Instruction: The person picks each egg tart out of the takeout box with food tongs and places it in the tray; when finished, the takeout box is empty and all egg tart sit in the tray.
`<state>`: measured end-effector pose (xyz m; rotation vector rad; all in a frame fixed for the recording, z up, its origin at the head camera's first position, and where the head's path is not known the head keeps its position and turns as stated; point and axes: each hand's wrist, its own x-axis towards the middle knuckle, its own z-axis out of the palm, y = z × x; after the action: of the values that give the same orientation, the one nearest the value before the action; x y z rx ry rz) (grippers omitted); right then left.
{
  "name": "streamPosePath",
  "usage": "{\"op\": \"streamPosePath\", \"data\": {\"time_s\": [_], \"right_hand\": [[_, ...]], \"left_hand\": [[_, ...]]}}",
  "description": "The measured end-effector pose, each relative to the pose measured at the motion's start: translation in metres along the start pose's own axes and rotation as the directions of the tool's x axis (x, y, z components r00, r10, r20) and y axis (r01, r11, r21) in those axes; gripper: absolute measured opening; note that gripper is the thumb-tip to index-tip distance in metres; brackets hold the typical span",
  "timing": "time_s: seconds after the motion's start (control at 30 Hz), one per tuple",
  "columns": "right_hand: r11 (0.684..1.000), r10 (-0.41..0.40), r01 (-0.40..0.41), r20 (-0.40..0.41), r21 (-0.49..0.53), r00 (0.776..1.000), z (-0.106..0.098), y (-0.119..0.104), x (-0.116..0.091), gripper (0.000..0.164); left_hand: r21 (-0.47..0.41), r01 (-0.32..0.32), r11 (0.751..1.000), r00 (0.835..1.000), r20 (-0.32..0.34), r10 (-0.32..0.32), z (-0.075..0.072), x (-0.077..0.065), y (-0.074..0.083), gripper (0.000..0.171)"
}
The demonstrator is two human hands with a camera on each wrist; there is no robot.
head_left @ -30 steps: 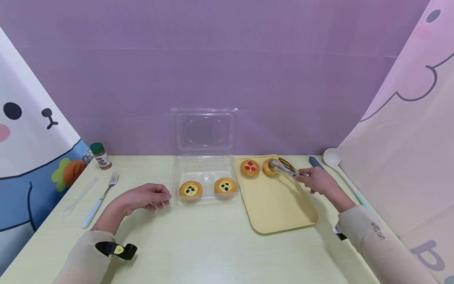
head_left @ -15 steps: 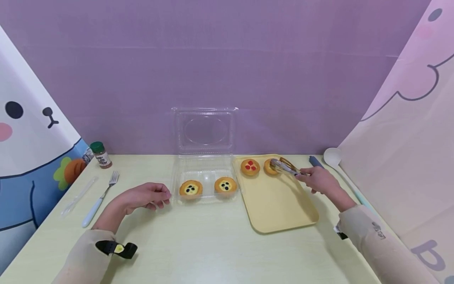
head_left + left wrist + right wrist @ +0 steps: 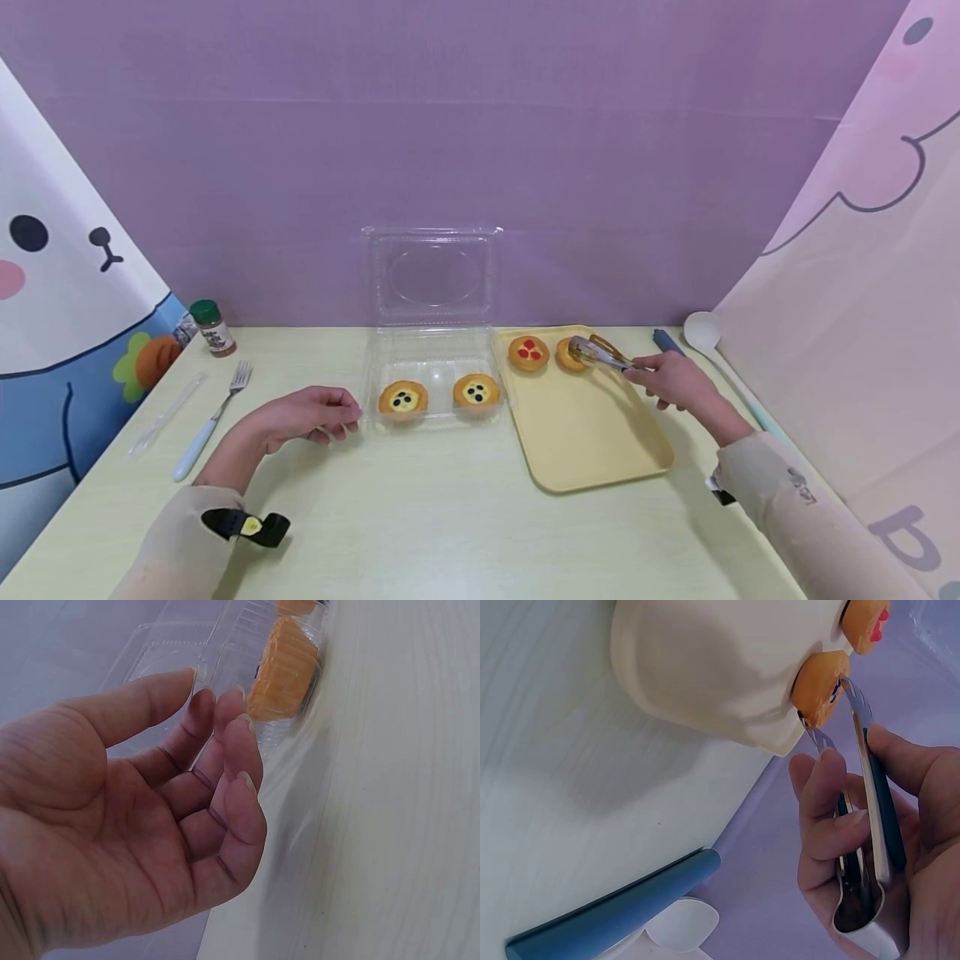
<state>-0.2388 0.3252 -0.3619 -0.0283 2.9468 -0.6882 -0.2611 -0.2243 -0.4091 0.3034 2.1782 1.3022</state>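
A: What could trip me up here?

B: Your right hand (image 3: pixel 672 383) holds the tongs (image 3: pixel 596 355), tips astride the dark-dotted tart (image 3: pixel 821 688) at the tray's (image 3: pixel 592 442) far right. Squeeze too hard and the crust could crumble; too lightly, it could slip. Swing low leftward and you could bump the red-topped tart (image 3: pixel 528 354).

A: And my left?

B: Your left hand (image 3: pixel 307 414) is narrow at the clear box's (image 3: pixel 438 367) near left edge; I can't tell whether you're pinching it. A tug there could jolt the two tarts (image 3: pixel 403 398) inside.
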Motion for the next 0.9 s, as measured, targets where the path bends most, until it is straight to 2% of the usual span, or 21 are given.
{"op": "streamPosePath", "data": {"time_s": [0.2,0.6,0.77,0.9], "right_hand": [[1.000,0.008,-0.008,0.018,0.023,1.000,0.000,0.000,-0.002,0.057],[0.997,0.041,-0.039,0.023,-0.066,0.999,-0.011,-0.007,-0.003,0.066],[0.995,0.014,-0.014,0.005,-0.102,1.000,-0.019,-0.011,-0.003,0.067],[0.993,0.002,-0.004,-0.010,-0.116,1.000,-0.028,-0.024,-0.005,0.069]], "left_hand": [[0.003,0.004,1.000,1.000,-0.004,-0.004,0.000,0.000,0.000,0.034],[-0.003,-0.007,1.000,1.000,0.004,0.007,0.000,-0.002,0.001,0.033],[0.000,-0.002,1.000,1.000,0.003,0.002,0.000,-0.002,0.001,0.033],[0.005,0.000,1.000,1.000,-0.002,0.000,0.000,-0.001,0.002,0.034]]}}
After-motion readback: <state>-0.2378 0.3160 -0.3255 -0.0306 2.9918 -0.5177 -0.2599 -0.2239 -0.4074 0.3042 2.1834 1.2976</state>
